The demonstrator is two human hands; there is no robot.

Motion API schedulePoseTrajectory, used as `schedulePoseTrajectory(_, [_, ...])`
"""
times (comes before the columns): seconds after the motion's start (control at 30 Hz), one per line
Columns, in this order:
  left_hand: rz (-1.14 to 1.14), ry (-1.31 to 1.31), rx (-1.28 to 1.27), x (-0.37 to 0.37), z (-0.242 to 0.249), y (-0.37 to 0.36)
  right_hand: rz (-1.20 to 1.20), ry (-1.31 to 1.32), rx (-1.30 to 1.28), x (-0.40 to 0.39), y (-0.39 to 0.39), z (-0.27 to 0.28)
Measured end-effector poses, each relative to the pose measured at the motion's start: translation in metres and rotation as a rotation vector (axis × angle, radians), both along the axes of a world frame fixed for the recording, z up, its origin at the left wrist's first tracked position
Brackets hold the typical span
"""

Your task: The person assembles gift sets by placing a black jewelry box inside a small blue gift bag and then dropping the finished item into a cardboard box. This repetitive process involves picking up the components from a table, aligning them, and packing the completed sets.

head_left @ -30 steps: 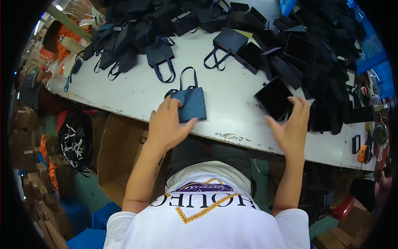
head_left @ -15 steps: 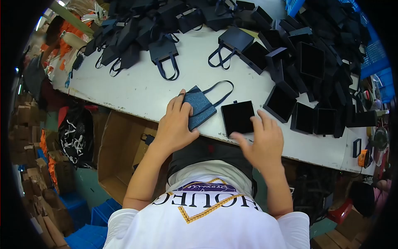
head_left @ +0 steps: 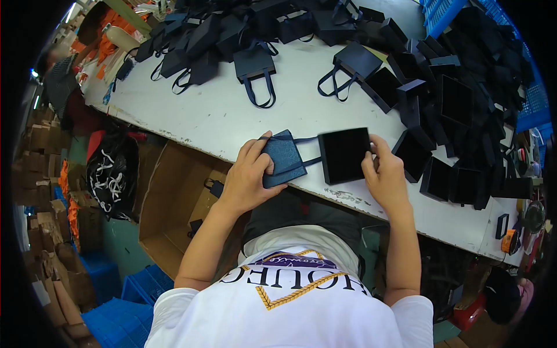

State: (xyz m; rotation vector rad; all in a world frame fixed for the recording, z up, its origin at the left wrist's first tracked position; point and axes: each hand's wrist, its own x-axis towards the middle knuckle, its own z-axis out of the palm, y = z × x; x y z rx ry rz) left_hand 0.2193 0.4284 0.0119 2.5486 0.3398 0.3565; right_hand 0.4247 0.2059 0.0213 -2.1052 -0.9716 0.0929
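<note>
My left hand (head_left: pixel 249 174) is wrapped round the left side of a small blue patterned gift bag (head_left: pixel 285 155) near the table's front edge. Dark ribbon handles (head_left: pixel 314 161) run from the bag towards the right and pass behind a square box. My right hand (head_left: pixel 387 174) pinches the right side of that open black box tray (head_left: pixel 346 155), whose dark inside faces up at me. The tray is beside the bag, with a narrow gap between them. Part of the bag is hidden under my left fingers.
More dark gift bags with ribbon handles (head_left: pixel 255 66) lie across the back of the white table (head_left: pixel 197 119). Open black boxes (head_left: pixel 455 98) are heaped on the right, near a blue plastic crate (head_left: pixel 531 87). Below the table, at left, stands a cardboard box (head_left: pixel 168 197).
My right hand has closed on the black box tray and shifted it up against the ribbon handles. My left hand still holds the blue bag. The camera view has shifted slightly.
</note>
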Motion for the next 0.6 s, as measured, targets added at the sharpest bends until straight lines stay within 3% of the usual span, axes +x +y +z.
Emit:
schedulePoseTrajectory(0.03, [0.019,-0.022,0.001,0.000,-0.003,-0.002,-0.083,0.106,0.030,-0.006,0.005,0.002])
schedulePoseTrajectory(0.1, [0.040,-0.055,0.020,-0.002,-0.007,-0.005,-0.190,0.063,0.033,-0.013,0.027,-0.014])
schedulePoseTrajectory(0.17, [0.052,-0.092,0.061,-0.003,-0.009,-0.008,-0.214,-0.245,0.080,-0.016,0.057,-0.035])
schedulePoseTrajectory(0.3, [0.098,-0.152,0.073,-0.008,-0.016,-0.010,-0.179,-0.174,0.058,-0.024,0.086,-0.042])
schedulePoseTrajectory(0.6, [0.087,-0.161,0.105,-0.004,-0.015,0.004,0.018,-0.099,-0.011,-0.038,0.073,-0.044])
